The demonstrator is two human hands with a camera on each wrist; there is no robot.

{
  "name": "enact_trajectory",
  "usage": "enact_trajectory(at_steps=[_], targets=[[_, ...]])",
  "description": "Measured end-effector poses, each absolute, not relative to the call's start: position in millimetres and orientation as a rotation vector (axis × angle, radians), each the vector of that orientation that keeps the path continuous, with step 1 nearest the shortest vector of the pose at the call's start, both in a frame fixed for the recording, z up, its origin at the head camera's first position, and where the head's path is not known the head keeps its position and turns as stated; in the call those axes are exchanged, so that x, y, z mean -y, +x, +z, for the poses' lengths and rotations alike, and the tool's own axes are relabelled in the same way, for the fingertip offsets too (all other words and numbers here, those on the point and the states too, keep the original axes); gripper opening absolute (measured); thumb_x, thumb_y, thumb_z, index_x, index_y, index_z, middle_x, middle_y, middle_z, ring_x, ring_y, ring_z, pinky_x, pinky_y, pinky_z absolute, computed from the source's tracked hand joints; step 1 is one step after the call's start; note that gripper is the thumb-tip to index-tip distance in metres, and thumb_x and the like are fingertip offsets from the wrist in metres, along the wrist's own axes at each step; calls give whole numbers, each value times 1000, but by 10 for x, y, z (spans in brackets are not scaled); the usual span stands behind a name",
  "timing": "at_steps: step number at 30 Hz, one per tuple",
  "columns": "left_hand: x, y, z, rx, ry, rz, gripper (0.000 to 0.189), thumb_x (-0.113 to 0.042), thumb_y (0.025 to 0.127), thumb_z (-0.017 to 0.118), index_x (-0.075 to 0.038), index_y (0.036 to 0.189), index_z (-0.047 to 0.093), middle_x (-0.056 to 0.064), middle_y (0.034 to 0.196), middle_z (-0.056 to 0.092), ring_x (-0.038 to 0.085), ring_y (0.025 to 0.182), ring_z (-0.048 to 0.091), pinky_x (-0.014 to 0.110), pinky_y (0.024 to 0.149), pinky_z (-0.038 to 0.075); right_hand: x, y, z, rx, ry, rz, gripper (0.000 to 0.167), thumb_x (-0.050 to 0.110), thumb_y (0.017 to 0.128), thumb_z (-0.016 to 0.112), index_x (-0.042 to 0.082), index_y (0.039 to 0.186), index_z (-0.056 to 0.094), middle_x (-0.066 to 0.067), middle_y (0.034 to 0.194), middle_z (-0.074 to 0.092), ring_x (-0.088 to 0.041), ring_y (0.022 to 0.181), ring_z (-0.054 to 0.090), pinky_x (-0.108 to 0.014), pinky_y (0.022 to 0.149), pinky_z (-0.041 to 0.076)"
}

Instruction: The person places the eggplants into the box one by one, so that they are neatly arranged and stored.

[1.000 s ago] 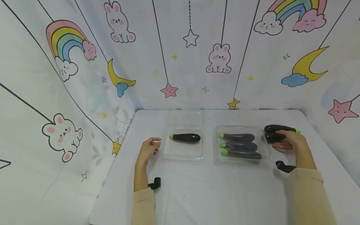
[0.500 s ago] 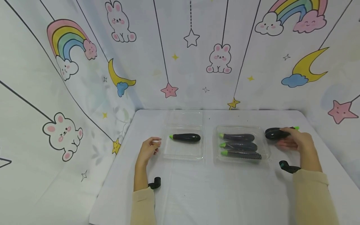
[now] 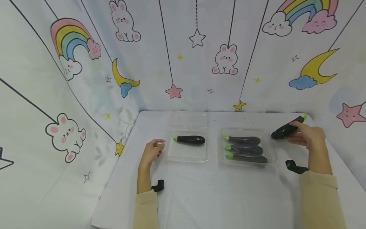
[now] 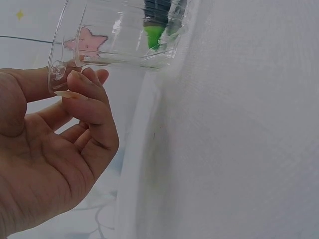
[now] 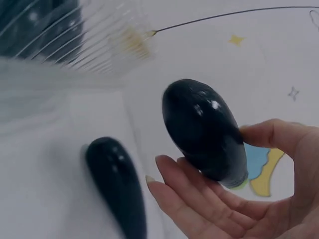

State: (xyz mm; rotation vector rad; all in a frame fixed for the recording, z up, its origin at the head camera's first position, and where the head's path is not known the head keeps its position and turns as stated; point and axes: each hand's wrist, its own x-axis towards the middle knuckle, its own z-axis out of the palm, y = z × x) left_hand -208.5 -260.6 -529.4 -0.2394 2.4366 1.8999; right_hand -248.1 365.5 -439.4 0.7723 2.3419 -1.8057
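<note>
My right hand [image 3: 307, 135] holds a toy eggplant [image 5: 204, 129] off the table between thumb and fingers. Its dark rounded end points away from the palm, as the right wrist view shows. A second dark eggplant [image 5: 119, 184] lies on the table below it; in the head view the two overlap. My left hand [image 3: 151, 152] is at the left edge of a clear plastic box [image 3: 186, 159] with one eggplant [image 3: 190, 140] inside. In the left wrist view its curled fingertips [image 4: 79, 94] pinch the box's rim.
Another clear plastic box [image 3: 246, 163] stands right of centre. Three eggplants [image 3: 243, 148] lie in it, green ends to the left. The white table [image 3: 211, 197] meets a curtain [image 3: 160, 57] printed with rabbits, stars and rainbows.
My right hand has moved right and slightly back. The eggplant in it has swung to a slant, its green end now up and to the right. My left hand has stayed still.
</note>
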Motion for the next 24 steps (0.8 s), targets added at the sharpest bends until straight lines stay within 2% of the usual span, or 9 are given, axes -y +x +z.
enact_trajectory(at_steps=[4, 7, 8, 10, 15, 18, 21, 23, 24], targets=[[2600, -2086, -5301, -2444, -245, 1887, 30, -15, 103, 66, 0, 128, 68, 24, 99, 65, 25, 74, 59, 28, 61, 48, -3568, -2445, -4200, -2410, 796, -1781, 98, 51, 101, 58, -8, 161, 8, 14, 60, 66, -17, 68, 77, -52, 103, 49], [2601, -2091, -5308, -2445, -245, 1893, 29, -14, 102, 66, 1, 128, 68, 23, 98, 66, 23, 73, 58, 27, 60, 47, -3506, -2428, -4072, -2441, 804, -1782, 99, 54, 99, 60, -7, 162, 13, 19, 61, 61, -14, 67, 76, -62, 113, 33], [2600, -2090, -5305, -2446, -244, 1896, 29, -14, 102, 66, 1, 127, 69, 23, 98, 66, 23, 73, 58, 27, 60, 47, -3484, -2420, -4036, -2457, 798, -1777, 98, 55, 99, 60, -6, 162, 16, 20, 61, 61, -13, 67, 76, -65, 112, 33], [2599, -2093, -5305, -2447, -243, 1898, 29, -13, 102, 66, 1, 127, 69, 23, 98, 66, 22, 72, 57, 27, 60, 47, -3446, -2402, -3963, -2469, 775, -1788, 97, 57, 98, 60, -5, 162, 20, 21, 63, 61, -13, 68, 77, -74, 112, 22], [2596, -2096, -5305, -2444, -251, 1894, 28, -13, 102, 66, 0, 127, 69, 23, 98, 65, 20, 72, 57, 30, 62, 48, -3347, -2378, -3816, -2559, 723, -1724, 96, 64, 96, 58, 0, 162, 30, 25, 66, 58, -10, 70, 76, -85, 103, 21], [2602, -2097, -5317, -2444, -255, 1892, 28, -14, 102, 66, -1, 127, 69, 23, 98, 65, 22, 73, 57, 31, 63, 49, -3263, -2376, -3756, -2641, 691, -1658, 93, 65, 97, 56, 1, 160, 36, 16, 83, 63, -6, 68, 74, -76, 99, 40], [2605, -2101, -5324, -2449, -255, 1889, 28, -14, 103, 66, -1, 127, 69, 23, 99, 65, 23, 73, 57, 30, 62, 48, -3161, -2372, -3711, -2687, 634, -1656, 88, 61, 99, 56, -2, 158, 39, -8, 113, 62, -2, 66, 71, -51, 84, 61], [2603, -2102, -5323, -2454, -252, 1885, 28, -14, 103, 66, -1, 127, 69, 24, 99, 66, 24, 74, 58, 29, 61, 48, -3089, -2367, -3687, -2720, 591, -1639, 86, 59, 100, 56, -3, 157, 40, -16, 125, 55, 1, 66, 69, -34, 69, 63], [2603, -2102, -5322, -2456, -251, 1883, 28, -14, 103, 66, 0, 127, 69, 24, 99, 66, 25, 74, 58, 28, 61, 48, -3053, -2364, -3673, -2730, 572, -1634, 85, 58, 100, 56, -3, 157, 41, -15, 124, 56, 3, 66, 67, -31, 67, 62]])
